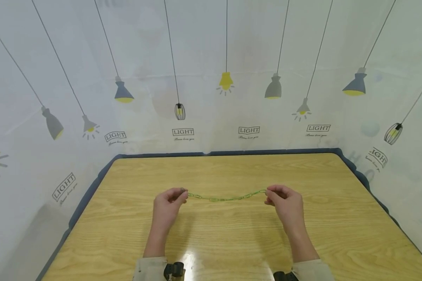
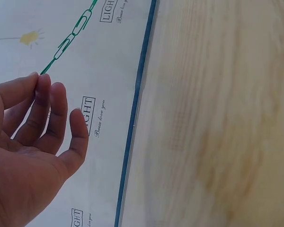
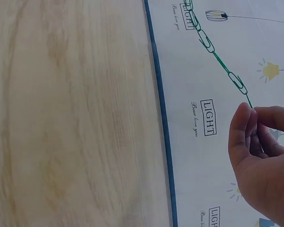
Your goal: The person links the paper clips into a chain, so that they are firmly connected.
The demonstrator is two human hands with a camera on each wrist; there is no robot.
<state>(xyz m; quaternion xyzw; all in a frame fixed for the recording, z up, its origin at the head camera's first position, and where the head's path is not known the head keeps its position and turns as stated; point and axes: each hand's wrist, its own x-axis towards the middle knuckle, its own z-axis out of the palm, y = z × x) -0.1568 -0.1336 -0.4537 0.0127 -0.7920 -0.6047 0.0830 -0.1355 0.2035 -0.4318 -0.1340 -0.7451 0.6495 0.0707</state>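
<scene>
A chain of green paper clips (image 1: pixel 228 199) hangs between my two hands in a shallow downward curve above the table. My left hand (image 1: pixel 167 205) pinches its left end between thumb and index finger. At the other end, my right hand (image 1: pixel 287 203) pinches the last clip the same way. Linked clips (image 2: pixel 73 33) run up and away from the thumb in the left wrist view, while the other fingers curve loosely. The right wrist view shows several joined clips (image 3: pixel 221 60) leading down to the right fingertips, which hide part of the end clip.
Below the hands lies a wood-grain table (image 1: pixel 218 242) with a dark blue edge (image 1: pixel 267 151) along its back and sides. A pale wall covering (image 1: pixel 204 47) printed with hanging lamps surrounds it. Each sleeve end carries a dark wrist mount (image 1: pixel 174 269).
</scene>
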